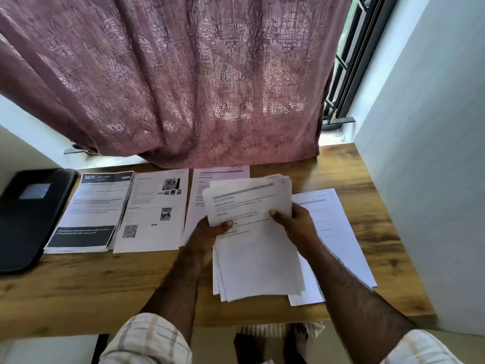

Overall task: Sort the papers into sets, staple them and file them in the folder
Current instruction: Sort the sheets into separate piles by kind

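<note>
A loose stack of printed white papers [252, 248] is held above the wooden desk [110, 290]. My left hand [210, 232] grips its left edge, thumb on top. My right hand [294, 222] pinches the top sheet near its right edge. Sorted piles lie on the desk: one with a dark "3675" header [91, 214], one with small photos and a QR code [154, 211], one of plain text [210, 179] partly hidden behind the held stack, and another [338, 232] on the right under my right forearm. A black folder [29, 214] lies shut at the far left.
A mauve patterned curtain [183, 88] hangs down to the desk's back edge. A window with a dark grille [349, 74] is at the back right. A white wall [425, 179] borders the desk's right side. No stapler is visible.
</note>
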Motion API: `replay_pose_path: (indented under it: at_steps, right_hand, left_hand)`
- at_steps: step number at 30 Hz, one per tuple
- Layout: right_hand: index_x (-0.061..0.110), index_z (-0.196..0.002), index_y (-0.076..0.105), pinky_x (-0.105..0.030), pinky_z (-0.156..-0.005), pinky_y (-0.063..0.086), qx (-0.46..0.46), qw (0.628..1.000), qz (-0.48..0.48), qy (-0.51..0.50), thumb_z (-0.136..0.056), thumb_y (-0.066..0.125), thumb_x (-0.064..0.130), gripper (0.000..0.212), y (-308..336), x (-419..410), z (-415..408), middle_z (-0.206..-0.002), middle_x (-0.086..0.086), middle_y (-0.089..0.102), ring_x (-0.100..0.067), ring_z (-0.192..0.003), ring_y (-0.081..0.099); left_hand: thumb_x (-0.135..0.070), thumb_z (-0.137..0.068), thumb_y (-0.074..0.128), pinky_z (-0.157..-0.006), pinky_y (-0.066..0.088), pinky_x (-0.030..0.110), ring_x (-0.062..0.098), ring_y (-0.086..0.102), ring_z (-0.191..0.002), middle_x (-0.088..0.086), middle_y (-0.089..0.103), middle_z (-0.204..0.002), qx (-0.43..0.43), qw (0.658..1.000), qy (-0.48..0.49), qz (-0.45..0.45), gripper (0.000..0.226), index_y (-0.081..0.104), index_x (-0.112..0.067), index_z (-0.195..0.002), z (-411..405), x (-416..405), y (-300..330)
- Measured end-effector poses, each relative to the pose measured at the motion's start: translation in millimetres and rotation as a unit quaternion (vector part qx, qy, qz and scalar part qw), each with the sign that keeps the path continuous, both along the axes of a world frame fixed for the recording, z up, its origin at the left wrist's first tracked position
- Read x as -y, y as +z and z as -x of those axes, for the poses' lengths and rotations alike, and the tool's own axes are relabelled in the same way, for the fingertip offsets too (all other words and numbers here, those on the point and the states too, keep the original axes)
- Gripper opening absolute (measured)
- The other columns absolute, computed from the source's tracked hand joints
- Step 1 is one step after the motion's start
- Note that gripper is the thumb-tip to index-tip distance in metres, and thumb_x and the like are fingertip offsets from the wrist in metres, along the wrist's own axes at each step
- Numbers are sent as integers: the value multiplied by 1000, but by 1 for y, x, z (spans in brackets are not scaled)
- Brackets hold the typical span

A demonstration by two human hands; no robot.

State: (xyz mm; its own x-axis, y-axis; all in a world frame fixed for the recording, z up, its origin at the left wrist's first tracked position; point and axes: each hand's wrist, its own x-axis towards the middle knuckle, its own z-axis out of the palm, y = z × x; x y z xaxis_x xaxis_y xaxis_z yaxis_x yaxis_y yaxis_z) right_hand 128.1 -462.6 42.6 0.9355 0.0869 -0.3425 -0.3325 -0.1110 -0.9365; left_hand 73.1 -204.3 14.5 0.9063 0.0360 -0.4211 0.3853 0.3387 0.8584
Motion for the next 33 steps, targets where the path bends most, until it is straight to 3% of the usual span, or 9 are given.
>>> replay_pose_path:
  at_steps: [2, 5, 10, 14, 20, 22, 25, 28, 33]
  right_hand:
    - [15, -121, 76, -45, -88, 63, -4, 997, 79, 22, -93, 79, 27, 30, -4, -6, -1, -112, -1, 79, -22, -96, 75]
    - [14, -121, 74, -44, -88, 63, -10, 996, 84, 20, -97, 74, 23, 26, -5, -16, -3, -116, -3, 77, -22, -95, 75]
    - [16, -113, 73, -48, -85, 65, -57, 981, 167, 77, -92, 80, 28, 25, -17, -27, -4, -108, -1, 77, -24, -94, 75]
    - [16, -103, 72, -45, -77, 67, -68, 968, 201, 137, -90, 83, 29, 21, -29, -41, 8, -100, -3, 76, -24, -87, 76]
    - [18, -89, 72, -37, -70, 66, -42, 962, 232, 137, -89, 83, 27, 14, -24, -39, 11, -80, -2, 77, -17, -70, 75]
    - [20, -95, 74, -28, -66, 59, 9, 957, 267, 116, -90, 80, 26, 10, -16, -20, 6, -92, -1, 76, -15, -79, 71]
    - [24, -124, 69, -36, -89, 56, 95, 918, 375, 87, -90, 78, 25, 35, -16, 23, 1, -126, 0, 69, -20, -111, 64]
    - [23, -147, 52, -51, -110, 39, 161, 840, 508, 105, -85, 76, 32, 67, -21, 74, -4, -153, -5, 50, -30, -140, 43]
    - [16, -166, 7, -60, -124, 12, 92, 776, 584, 219, -92, 55, 69, 103, -36, 124, -12, -175, -10, 8, -32, -162, 1]
  left_hand:
    - [-31, -66, 97, -102, 57, 53, 38, 69, -121, 14, 74, -127, -17, 997, 10, -79, 70, 71, -10, -127, 5, -1, -2]
    - [-28, -70, 90, -99, 59, 53, 30, 74, -113, 5, 77, -121, -31, 988, 39, -148, 53, 74, -21, -120, 4, -6, -1]
    - [-13, -85, 86, -91, 63, 43, 31, 73, -111, 6, 76, -120, -66, 969, 46, -235, 33, 73, -22, -114, 7, -26, 7]
    - [-9, -86, 86, -88, 61, 35, 31, 70, -114, 10, 72, -129, -90, 944, 60, -313, 44, 70, -16, -126, 24, -43, 5]
    - [-31, -80, 91, -94, 57, 51, 38, 64, -119, 14, 64, -134, -86, 810, 49, -578, 75, 48, -11, -138, 36, -35, 4]
    - [-34, -75, 91, -93, 54, 58, 44, 54, -124, 22, 55, -140, -88, 740, 71, -663, 88, 43, -7, -143, 31, -22, 5]
    - [-36, -71, 89, -95, 51, 59, 43, 47, -130, 23, 49, -145, -51, 664, 93, -740, 86, 48, -7, -141, 18, 7, 11]
    - [-42, -80, 81, -101, 52, 50, 34, 47, -132, 14, 51, -147, 50, 662, 25, -747, 69, 55, -14, -137, 0, 55, 13]
    - [-49, -90, 72, -122, 36, 41, 23, 38, -149, -2, 40, -164, 159, 712, -202, -653, 70, 49, -25, -152, -23, 153, 6]
